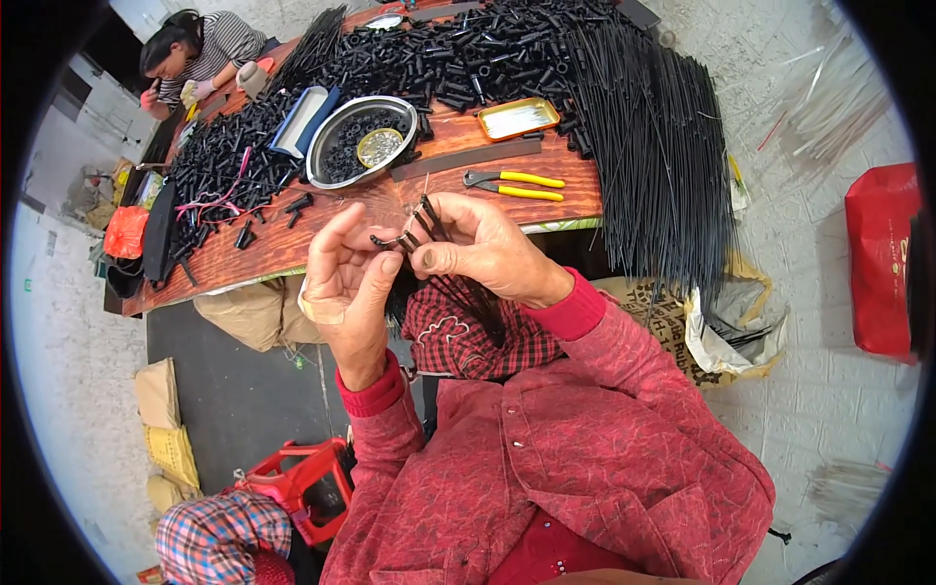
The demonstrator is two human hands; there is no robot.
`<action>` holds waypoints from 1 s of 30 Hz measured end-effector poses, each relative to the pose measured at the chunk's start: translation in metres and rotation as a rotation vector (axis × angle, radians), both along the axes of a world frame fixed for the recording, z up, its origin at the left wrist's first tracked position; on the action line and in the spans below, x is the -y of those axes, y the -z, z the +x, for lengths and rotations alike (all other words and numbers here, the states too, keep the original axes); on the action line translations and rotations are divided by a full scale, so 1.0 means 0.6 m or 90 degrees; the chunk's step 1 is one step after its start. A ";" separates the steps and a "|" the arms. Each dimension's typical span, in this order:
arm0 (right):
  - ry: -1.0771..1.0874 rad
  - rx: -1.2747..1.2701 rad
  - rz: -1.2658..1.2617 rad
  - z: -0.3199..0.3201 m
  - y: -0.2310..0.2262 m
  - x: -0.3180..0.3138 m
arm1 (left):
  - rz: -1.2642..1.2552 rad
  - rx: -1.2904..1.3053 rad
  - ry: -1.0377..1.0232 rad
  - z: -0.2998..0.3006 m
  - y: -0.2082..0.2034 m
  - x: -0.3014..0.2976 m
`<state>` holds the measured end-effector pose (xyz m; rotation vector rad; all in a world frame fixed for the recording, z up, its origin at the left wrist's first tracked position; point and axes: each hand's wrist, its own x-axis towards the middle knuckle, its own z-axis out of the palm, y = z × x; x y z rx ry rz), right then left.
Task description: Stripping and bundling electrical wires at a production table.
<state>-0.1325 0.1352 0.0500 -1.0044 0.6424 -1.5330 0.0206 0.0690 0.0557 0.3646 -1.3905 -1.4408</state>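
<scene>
My right hand [502, 249] is closed around several thin black rods [470, 304], which hang down below the fingers over a red checked cloth [466, 336]. Small silvery metal bits show near the rods' upper ends, between the two hands. My left hand [343, 292], with a plaster at the base of its thumb, pinches a short black end piece between thumb and fingers; its exact form is hard to make out. Beyond the hands, on the wooden table [322, 232], lie yellow-handled pliers [517, 185] and a dark flat bar [468, 158].
A metal bowl [324, 161] holds small black parts and a round tin [380, 148]. Next to it stand a yellow-rimmed tray [518, 119] and a heap of black tubes [468, 58]. Long black rods [648, 146] overhang the table's right edge. A co-worker [200, 58] sits far left.
</scene>
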 end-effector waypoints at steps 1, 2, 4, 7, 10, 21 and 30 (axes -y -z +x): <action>-0.003 -0.002 -0.001 0.001 -0.001 -0.001 | -0.007 -0.005 0.003 -0.001 -0.001 0.000; 0.013 -0.003 0.004 0.003 -0.003 -0.002 | -0.007 -0.007 0.000 0.000 -0.001 0.000; 0.021 -0.002 0.005 0.000 0.003 -0.001 | 0.025 -0.026 0.005 -0.002 0.002 -0.001; 0.032 0.004 -0.002 0.004 0.003 -0.002 | 0.001 0.016 -0.055 -0.005 0.002 -0.012; 0.052 -0.012 -0.014 0.007 -0.012 -0.006 | -0.049 0.071 -0.137 -0.008 0.009 -0.016; 0.020 -0.018 -0.002 0.006 0.000 -0.007 | -0.026 0.038 -0.077 -0.007 0.008 -0.028; -0.017 -0.004 -0.039 0.015 0.007 0.002 | 0.008 -0.005 -0.077 0.008 -0.001 -0.024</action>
